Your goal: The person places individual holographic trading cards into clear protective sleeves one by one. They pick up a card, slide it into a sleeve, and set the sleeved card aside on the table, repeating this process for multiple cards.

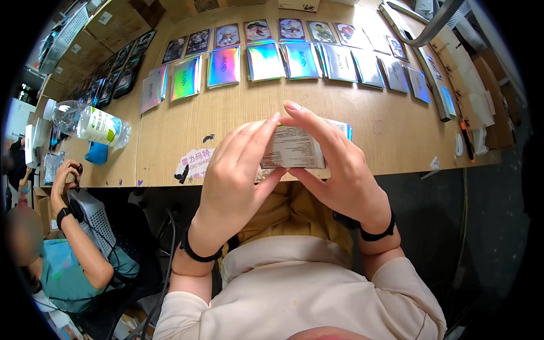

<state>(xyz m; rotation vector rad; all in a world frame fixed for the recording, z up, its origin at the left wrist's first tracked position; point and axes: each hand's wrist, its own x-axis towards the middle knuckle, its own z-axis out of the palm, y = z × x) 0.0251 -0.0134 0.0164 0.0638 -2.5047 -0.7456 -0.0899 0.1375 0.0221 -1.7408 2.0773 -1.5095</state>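
White printed pack (292,149), frame centre: we hold it between left hand (233,169) and right hand (344,164), fingers curved narrowly around its sides. We judge it light, stiff, slightly slippery, dentable; grip opposite edges gently.

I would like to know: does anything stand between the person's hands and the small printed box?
Nothing visible does: the left hand and right hand hold the small printed box directly. The iridescent packets lie beyond it; the plastic bottle is off to the left.
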